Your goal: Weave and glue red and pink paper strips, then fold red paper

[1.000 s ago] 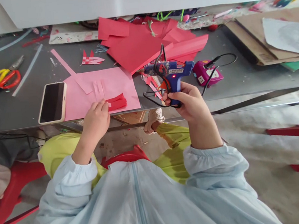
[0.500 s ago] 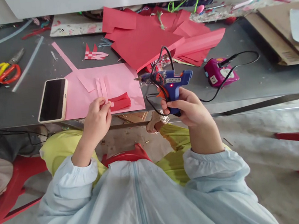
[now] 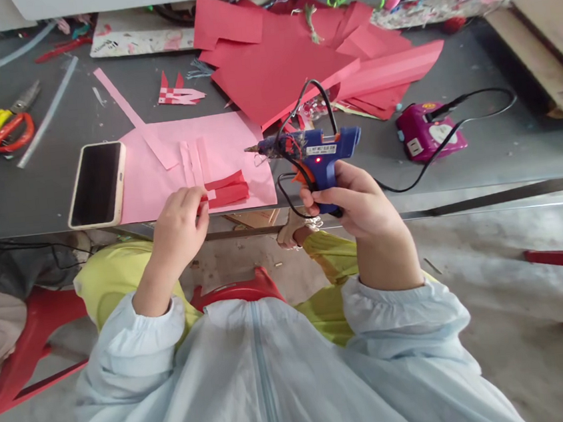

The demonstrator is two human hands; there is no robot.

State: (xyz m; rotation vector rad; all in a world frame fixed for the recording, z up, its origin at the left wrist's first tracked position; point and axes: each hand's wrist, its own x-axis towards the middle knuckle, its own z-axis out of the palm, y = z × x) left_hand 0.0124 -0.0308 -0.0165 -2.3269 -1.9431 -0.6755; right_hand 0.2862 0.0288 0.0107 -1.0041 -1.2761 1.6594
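- We're holding the blue glue gun by its handle in the right hand; can't tell if we're squeezing the trigger.
- Left hand is pinching the left end of the red paper strips, partly hiding it.
- Strips are lying at 2 o'clock of that hand, on the pink sheet near the tabletop edge.
- Nozzle is pointing to 9 o'clock, staying off the strips; red light is glowing.
- Purple socket block is sitting at 2 o'clock of the right hand.
- Judging the step: we're steadying paper for gluing, apparently.
- Next move is probably calling for bringing the nozzle toward 7 o'clock, minding the pinching hand.
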